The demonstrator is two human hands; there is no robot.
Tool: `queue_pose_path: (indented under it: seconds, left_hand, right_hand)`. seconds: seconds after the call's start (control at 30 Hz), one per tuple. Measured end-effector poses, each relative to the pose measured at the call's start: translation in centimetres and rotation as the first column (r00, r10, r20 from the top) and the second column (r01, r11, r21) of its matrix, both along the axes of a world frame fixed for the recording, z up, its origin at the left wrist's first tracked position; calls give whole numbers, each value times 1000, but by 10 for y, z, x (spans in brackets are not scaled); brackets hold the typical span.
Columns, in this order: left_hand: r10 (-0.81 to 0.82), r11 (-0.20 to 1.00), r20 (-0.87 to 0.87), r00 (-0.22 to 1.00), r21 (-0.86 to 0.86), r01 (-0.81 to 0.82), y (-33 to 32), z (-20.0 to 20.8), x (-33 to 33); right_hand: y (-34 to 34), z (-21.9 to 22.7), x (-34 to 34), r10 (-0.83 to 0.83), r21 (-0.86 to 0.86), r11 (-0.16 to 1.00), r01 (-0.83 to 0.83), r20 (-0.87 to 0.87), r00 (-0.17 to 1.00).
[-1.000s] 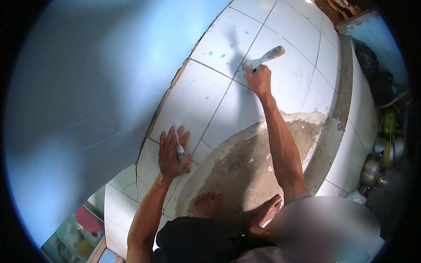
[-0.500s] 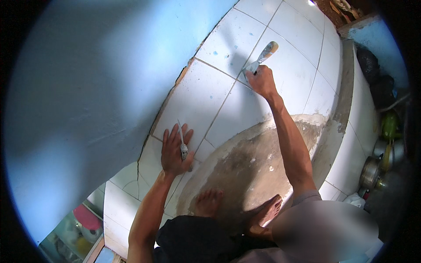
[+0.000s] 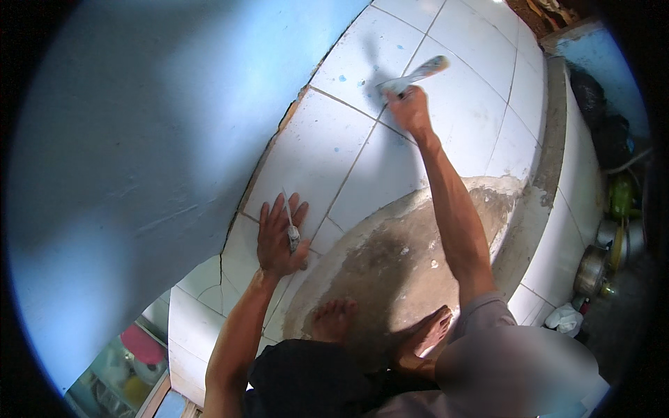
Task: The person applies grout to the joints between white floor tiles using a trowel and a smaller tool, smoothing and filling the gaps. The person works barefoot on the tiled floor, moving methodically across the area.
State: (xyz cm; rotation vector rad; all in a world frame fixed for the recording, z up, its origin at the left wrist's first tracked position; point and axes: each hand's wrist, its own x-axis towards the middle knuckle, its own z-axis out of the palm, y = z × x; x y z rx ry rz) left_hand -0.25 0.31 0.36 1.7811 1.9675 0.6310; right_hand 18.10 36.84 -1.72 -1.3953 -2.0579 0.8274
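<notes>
A wide-bladed putty knife (image 3: 419,75) is in my right hand (image 3: 410,111), gripped near its blade. Its paint-smeared handle sticks out up and to the right, and the blade end lies by the white tiles (image 3: 362,63) close to a grout joint. Motion blurs the knife. Lower left, my left hand (image 3: 277,240) rests on the tiles with its fingers spread. A thin pale tool with a rough whitish grip (image 3: 293,237) lies along that hand between the fingers; how it is held is unclear. Small blue paint spots dot the tile beside the knife.
A pale blue wall (image 3: 139,139) rises on the left along a cracked tile edge. My bare feet stand on a rough cement patch (image 3: 390,258). A raised ledge (image 3: 547,153) runs on the right; beyond it are black bags (image 3: 599,125) and a metal pot (image 3: 591,270).
My right hand has shifted slightly up and left with the putty knife, whose handle now tilts further right. The left hand has stayed in place on the tiles.
</notes>
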Motion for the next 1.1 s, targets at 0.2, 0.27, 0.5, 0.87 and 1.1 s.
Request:
queue_pose_path:
  seconds: [0.2,0.27,0.5,0.87,1.1]
  left_hand:
    - [11,1000,-5,1000,-7,-11,-2,1,2]
    - [7,1000,-12,1000,-6,-7,-1,1,1]
    - [-8,1000,-36,999,6,8,1,-3,1]
    - [-7,1000,-5,1000,-10,7,0,0,0]
    - [-12,1000,-12,1000,0,12,-2,-3,-1]
  right_hand:
    - [13,8,4,-65,-147,988,52,-83,994]
    - [0,15,-8,70,-111,992,-57,111,991]
    - [2,3,-18,250,-2,968,-250,40,968]
    - [17,17,-19,359,-200,919,-340,68,931]
    - [12,22,-6,286,-122,950,-288,-38,958]
